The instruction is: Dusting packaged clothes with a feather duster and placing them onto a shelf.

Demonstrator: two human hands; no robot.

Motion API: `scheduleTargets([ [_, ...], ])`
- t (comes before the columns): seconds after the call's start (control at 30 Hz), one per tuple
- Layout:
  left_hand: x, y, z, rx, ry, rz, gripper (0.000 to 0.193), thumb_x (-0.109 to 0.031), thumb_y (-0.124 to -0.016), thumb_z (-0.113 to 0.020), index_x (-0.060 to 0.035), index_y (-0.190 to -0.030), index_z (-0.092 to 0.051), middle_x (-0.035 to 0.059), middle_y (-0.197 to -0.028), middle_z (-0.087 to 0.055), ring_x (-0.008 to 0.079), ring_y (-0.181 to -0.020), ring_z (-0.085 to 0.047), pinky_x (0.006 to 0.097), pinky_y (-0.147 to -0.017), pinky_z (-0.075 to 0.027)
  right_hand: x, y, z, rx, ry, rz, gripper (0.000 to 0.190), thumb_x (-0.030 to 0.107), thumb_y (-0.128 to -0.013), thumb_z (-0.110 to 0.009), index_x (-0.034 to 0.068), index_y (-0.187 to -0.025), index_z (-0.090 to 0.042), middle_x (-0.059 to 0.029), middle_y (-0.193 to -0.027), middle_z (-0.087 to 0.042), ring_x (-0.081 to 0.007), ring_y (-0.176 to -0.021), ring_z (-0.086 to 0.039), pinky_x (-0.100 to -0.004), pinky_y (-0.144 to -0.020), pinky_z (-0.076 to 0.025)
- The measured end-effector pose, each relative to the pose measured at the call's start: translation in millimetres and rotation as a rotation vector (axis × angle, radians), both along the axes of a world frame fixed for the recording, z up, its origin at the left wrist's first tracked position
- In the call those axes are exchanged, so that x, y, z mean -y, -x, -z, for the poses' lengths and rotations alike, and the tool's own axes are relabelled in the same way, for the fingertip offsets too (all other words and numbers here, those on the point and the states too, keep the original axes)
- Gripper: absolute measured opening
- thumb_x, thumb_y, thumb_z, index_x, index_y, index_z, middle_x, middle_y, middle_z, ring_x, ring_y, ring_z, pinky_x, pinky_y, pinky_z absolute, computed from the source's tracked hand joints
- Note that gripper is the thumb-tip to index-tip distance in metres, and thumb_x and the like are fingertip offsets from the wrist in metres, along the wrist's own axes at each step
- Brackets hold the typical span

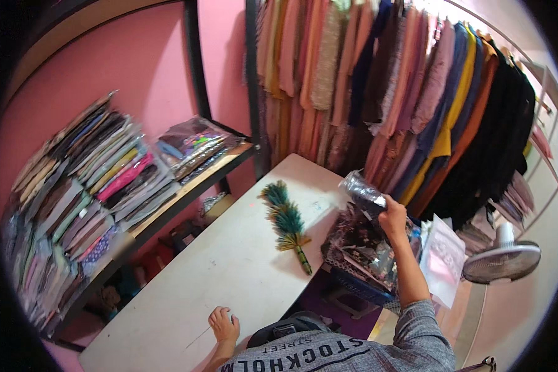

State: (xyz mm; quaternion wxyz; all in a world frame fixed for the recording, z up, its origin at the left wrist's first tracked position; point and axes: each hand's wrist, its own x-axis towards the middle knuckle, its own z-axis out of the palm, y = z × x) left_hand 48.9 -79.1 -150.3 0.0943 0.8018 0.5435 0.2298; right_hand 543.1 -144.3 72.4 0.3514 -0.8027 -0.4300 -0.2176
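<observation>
My right hand [393, 217] grips the end of a dark folded garment in clear plastic [362, 191]. It holds this package over a blue plastic basket [360, 282] heaped with more plastic-wrapped dark garments [348, 237]. At the near edge of a white table [181, 283], my left hand [225, 324] rests on the top with its fingers slightly spread and nothing in it. A green and yellow feather-like duster [286, 221] with a striped handle lies on the table, between the left hand and the basket.
Shelves on the left carry stacks of plastic-wrapped folded clothes [116, 172]. Garments hang closely on a rack [428, 107] behind the table. Right of the basket are a white printed package [441, 260] and a fan [502, 260]. A stool [351, 300] stands below the basket.
</observation>
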Motion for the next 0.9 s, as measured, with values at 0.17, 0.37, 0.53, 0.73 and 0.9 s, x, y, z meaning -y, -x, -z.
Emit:
scheduleTargets([
  [0.17,-4,5,5,0.011,0.01,0.009,0.032,-0.014,-0.065,-0.059,-0.008,-0.094,-0.049,0.0127,-0.101,-0.045,0.029,-0.102,-0.039,0.0419,-0.09,-0.026,-36,74,-32,-0.225,-0.226,-0.29,0.037,-0.006,-0.058,-0.045,0.003,-0.091,-0.059,-0.0179,-0.069,-0.059,-0.0246,-0.063,-0.061,-0.0312,-0.058,-0.045],
  [0.37,-33,12,1,1.124,0.928,-0.11,0.035,-0.037,-0.081,-0.052,-0.0076,-0.1,-0.051,0.0072,-0.094,-0.054,0.0255,-0.094,-0.052,0.0425,-0.084,-0.039,-83,196,55,0.159,-0.013,-0.76,0.043,-0.005,-0.058,-0.054,0.007,-0.1,-0.056,-0.0118,-0.093,-0.061,-0.0253,-0.079,-0.06,-0.033,-0.067,-0.049],
  [0.53,-26,6,0,1.665,1.355,-0.096,0.041,-0.04,-0.088,-0.04,-0.0046,-0.107,-0.05,0.0083,-0.101,-0.056,0.0228,-0.088,-0.057,0.038,-0.077,-0.047,-81,244,203,0.296,0.412,-1.078,0.049,0.011,-0.072,-0.052,0.01,-0.12,-0.043,-0.0175,-0.118,-0.047,-0.0302,-0.105,-0.049,-0.0373,-0.084,-0.042],
  [0.73,-7,3,32,1.269,1.017,-0.219,0.023,-0.005,-0.074,-0.067,-0.0051,-0.094,-0.055,0.0009,-0.078,-0.057,0.01,-0.067,-0.055,0.0226,-0.059,-0.049,-58,192,216,-0.05,0.591,-0.881,0.068,0.008,-0.059,-0.059,0.009,-0.124,-0.037,-0.0165,-0.127,-0.038,-0.0338,-0.114,-0.039,-0.0459,-0.092,-0.032],
  [0.9,-13,2,33,0.959,0.769,-0.324,0.017,-0.012,-0.075,-0.066,-0.0021,-0.083,-0.057,0.0031,-0.072,-0.058,0.0084,-0.062,-0.055,0.0217,-0.052,-0.045,-71,141,196,-0.099,0.212,-0.629,0.045,0.0,-0.062,-0.056,0.001,-0.106,-0.048,-0.0208,-0.095,-0.052,-0.0386,-0.091,-0.048,-0.0439,-0.079,-0.039],
])
